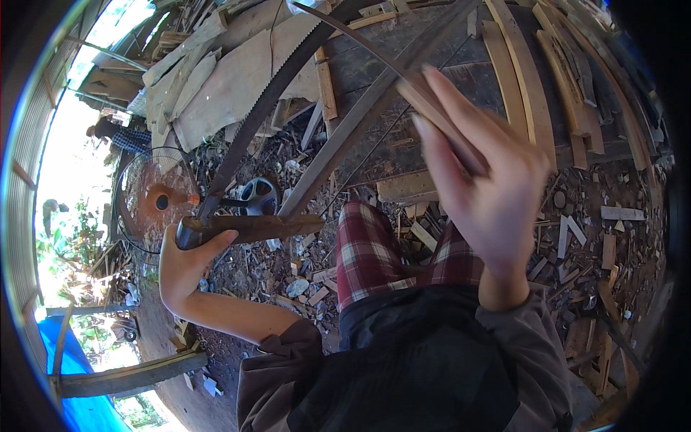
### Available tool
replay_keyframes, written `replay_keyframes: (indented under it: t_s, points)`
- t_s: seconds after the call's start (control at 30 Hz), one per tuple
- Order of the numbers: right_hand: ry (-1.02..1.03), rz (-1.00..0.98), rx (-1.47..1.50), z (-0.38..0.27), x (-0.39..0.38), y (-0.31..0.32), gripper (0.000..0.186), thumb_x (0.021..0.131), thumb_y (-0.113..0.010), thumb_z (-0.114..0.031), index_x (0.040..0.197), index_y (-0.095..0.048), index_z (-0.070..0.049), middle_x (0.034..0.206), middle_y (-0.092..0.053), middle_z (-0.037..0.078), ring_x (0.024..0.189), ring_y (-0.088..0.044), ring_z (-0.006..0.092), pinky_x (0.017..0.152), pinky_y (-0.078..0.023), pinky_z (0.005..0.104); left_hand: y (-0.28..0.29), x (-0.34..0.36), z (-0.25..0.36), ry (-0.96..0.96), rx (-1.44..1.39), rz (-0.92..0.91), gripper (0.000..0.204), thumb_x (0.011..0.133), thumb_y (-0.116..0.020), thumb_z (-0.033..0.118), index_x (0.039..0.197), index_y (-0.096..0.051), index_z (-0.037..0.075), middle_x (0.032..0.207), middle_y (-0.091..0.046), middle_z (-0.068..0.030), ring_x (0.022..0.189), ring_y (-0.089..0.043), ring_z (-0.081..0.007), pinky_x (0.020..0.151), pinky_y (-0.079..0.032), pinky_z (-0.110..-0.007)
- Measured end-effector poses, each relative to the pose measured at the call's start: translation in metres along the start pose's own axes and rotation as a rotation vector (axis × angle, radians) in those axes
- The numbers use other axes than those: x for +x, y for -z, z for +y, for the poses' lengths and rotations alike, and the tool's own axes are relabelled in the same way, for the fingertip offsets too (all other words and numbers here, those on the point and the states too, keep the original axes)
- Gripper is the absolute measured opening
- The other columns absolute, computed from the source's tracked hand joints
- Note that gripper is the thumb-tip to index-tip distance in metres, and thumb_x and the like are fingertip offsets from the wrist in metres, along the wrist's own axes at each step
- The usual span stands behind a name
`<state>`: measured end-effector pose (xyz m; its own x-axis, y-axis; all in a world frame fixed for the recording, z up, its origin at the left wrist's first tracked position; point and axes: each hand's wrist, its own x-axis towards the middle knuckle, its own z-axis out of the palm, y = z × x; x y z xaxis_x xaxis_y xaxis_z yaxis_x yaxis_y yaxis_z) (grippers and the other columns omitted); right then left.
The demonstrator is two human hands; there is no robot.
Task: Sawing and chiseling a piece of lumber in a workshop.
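Note:
A large frame saw (311,189) with a wooden frame and a dark toothed blade (253,119) reaches up and away from me. My left hand (188,268) grips the saw's wooden end piece at the near left, its thumb lying over the top. In my right hand (493,191), fingers closed and blurred by motion, is a slim file-like tool (440,119) with a wooden handle. Its thin, dark front part crosses over the saw blade near the top edge. The tool's exact kind and whether it touches the teeth cannot be made out.
Beyond the saw stands a dark workbench (461,83) with long timber strips (515,83). An orange-centred fan (160,200) is at left, beside a dark wheel (259,196). Wood offcuts (574,230) litter the ground. Another person (129,137) is far left.

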<state>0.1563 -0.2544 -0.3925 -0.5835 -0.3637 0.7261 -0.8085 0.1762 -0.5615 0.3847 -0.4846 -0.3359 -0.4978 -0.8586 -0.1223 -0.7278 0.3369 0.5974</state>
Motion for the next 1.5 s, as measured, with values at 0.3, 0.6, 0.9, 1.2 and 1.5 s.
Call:
replay_keyframes:
  t_s: [0.3,0.6,0.9,1.2,1.5]
  points:
    - [-0.063,-0.004,0.026,-0.011,-0.031,0.046,0.036,0.08,-0.064,0.004,0.115,-0.064,0.006,0.101,-0.07,0.019,0.083,-0.071,0.0203,0.069,-0.054,0.0279,0.004,-0.004,0.002,0.069,0.021,-0.005,0.052,0.065,-0.089,0.024,0.099,-0.058,0.001,0.072,-0.06,0.0004,0.056,-0.05,-0.0051,0.049,-0.038,-0.019]
    - [0.038,0.072,0.089,0.008,0.002,-0.001,0.034,0.082,-0.069,-0.001,0.116,-0.067,-0.003,0.085,-0.071,0.012,0.063,-0.063,0.0072,0.053,-0.046,0.0212,-0.004,-0.007,0.0,0.045,0.008,0.057,0.051,0.065,-0.089,0.023,0.097,-0.056,0.0,0.072,-0.06,-0.0011,0.055,-0.051,-0.005,0.047,-0.038,-0.02]
    - [0.086,0.083,0.038,0.008,0.012,-0.017,0.035,0.081,-0.07,-0.003,0.116,-0.067,-0.003,0.081,-0.071,0.011,0.061,-0.062,0.007,0.051,-0.046,0.023,-0.004,-0.008,-0.003,-0.009,-0.025,0.091,0.046,0.066,-0.089,0.023,0.091,-0.059,-0.002,0.067,-0.061,-0.0007,0.051,-0.049,-0.0031,0.045,-0.037,-0.018]
    - [-0.085,-0.015,0.075,0.002,-0.045,0.034,0.043,0.078,-0.07,-0.001,0.121,-0.065,-0.004,0.067,-0.062,0.008,0.051,-0.054,0.015,0.049,-0.043,0.0282,0.003,0.003,-0.001,-0.013,-0.032,-0.032,0.039,0.068,-0.086,0.019,0.091,-0.06,0.003,0.061,-0.055,0.0035,0.045,-0.044,-0.0026,0.042,-0.031,-0.019]
    - [0.018,0.046,0.008,0.003,-0.006,0.021,0.036,0.081,-0.067,0.0,0.117,-0.066,0.0,0.09,-0.071,0.014,0.068,-0.064,0.0127,0.058,-0.047,0.0239,-0.006,-0.005,0.001,-0.107,-0.064,0.023,0.032,0.069,-0.086,0.021,0.083,-0.066,0.0,0.057,-0.057,0.0017,0.042,-0.043,-0.0025,0.038,-0.03,-0.02]
